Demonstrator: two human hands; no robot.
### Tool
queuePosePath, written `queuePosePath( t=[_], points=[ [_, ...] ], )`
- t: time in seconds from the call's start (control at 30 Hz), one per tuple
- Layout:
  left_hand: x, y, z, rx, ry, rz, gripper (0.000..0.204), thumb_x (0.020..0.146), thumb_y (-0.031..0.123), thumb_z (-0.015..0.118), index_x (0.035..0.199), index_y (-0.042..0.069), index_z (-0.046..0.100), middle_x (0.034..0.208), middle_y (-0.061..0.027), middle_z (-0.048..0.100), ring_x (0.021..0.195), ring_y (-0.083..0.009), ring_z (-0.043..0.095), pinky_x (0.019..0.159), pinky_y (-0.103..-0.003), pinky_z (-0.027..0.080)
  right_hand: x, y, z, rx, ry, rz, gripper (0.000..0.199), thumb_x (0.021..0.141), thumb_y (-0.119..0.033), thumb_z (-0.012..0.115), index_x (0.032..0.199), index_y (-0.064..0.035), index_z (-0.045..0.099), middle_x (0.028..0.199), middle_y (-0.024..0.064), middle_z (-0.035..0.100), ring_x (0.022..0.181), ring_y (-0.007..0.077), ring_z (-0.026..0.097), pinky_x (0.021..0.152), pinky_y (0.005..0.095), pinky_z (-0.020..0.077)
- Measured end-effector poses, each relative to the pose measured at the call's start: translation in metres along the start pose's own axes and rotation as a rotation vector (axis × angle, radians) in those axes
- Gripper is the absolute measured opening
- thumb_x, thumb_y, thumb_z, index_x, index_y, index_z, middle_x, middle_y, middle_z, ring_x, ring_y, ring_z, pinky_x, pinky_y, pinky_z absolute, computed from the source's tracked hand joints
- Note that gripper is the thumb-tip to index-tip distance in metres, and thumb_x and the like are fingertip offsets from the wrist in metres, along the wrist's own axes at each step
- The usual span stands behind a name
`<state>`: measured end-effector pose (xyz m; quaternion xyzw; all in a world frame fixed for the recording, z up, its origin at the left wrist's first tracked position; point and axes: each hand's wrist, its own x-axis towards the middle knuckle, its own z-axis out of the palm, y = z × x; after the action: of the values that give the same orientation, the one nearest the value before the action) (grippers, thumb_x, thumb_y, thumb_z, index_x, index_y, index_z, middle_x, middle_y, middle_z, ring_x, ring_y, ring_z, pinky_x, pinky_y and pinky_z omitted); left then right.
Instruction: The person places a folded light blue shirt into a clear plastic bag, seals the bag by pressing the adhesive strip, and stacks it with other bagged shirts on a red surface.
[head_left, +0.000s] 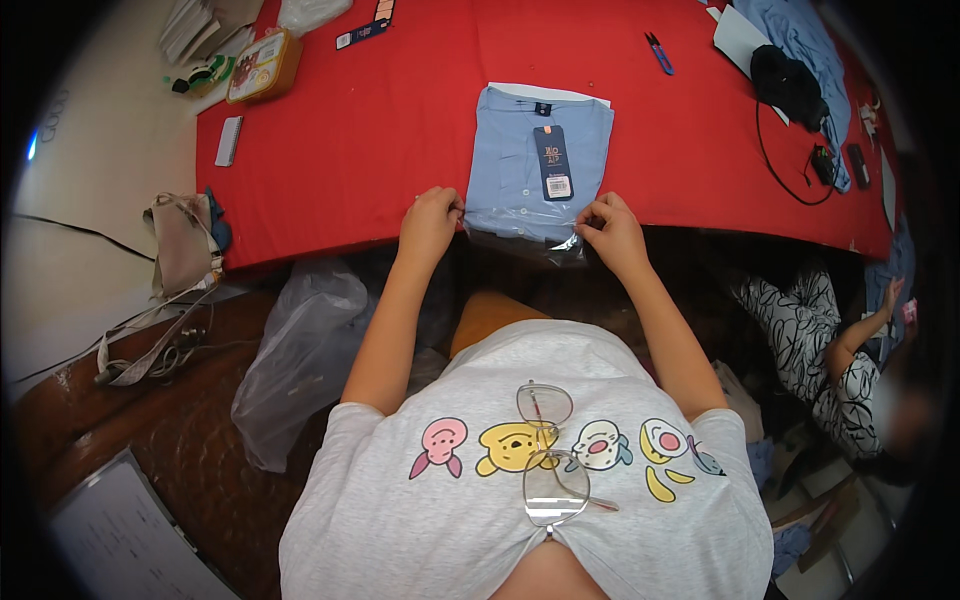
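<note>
A folded light-blue shirt (500, 150) lies at the near edge of the red-covered table, with a white sheet showing behind its far edge. On its front rests a dark hang tag (552, 165) with a white label. Clear plastic bag (520, 228) covers the shirt's near end and hangs a little over the table edge. My left hand (432, 225) pinches the bag's left side near the table edge. At the opposite side, my right hand (612, 232) has its fingers closed on the bag's right corner.
Blue thread snips (660, 54) lie at the far right, near a black cloth item (785, 80) with a cable. A yellow pouch (265, 66) and a small notepad (229, 141) are at the left. Below the table hangs a large plastic bag (305, 350). Another person (810, 340) sits at the right.
</note>
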<state>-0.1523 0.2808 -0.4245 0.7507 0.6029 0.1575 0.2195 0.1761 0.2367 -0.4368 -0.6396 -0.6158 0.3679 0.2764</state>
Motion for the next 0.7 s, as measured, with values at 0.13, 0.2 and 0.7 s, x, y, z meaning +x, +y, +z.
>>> queuePosePath(
  t=[0.13,0.2,0.7],
  points=[
    [0.028,0.004,0.011,-0.040,0.090,-0.053,0.006,0.090,0.000,0.068,0.095,0.001,0.065,0.088,-0.0172,0.070,0.080,-0.0340,0.070,0.073,-0.040,0.056,-0.001,0.002,0.004,0.016,0.046,0.021,0.013,0.083,-0.004,0.081,0.093,-0.0018,0.073,0.090,0.0076,0.062,0.079,0.0206,0.065,0.076,0.0341,0.0525],
    [0.040,0.014,0.014,-0.219,0.051,-0.216,0.008,0.090,-0.003,0.069,0.096,0.002,0.064,0.085,-0.0119,0.068,0.070,-0.0203,0.068,0.067,-0.035,0.054,0.000,0.010,0.008,0.066,0.075,0.039,0.013,0.085,-0.005,0.080,0.095,-0.0019,0.072,0.090,0.0089,0.064,0.080,0.0211,0.066,0.076,0.0349,0.0531],
    [-0.010,-0.005,0.012,-0.443,0.031,-0.239,0.013,0.094,0.000,0.074,0.105,-0.003,0.068,0.091,-0.0091,0.075,0.084,-0.0142,0.072,0.074,-0.029,0.057,-0.003,0.007,0.003,0.055,0.077,-0.048,0.010,0.087,-0.002,0.077,0.095,-0.0002,0.072,0.092,0.0093,0.064,0.077,0.0217,0.066,0.073,0.0343,0.0532]
  ],
)
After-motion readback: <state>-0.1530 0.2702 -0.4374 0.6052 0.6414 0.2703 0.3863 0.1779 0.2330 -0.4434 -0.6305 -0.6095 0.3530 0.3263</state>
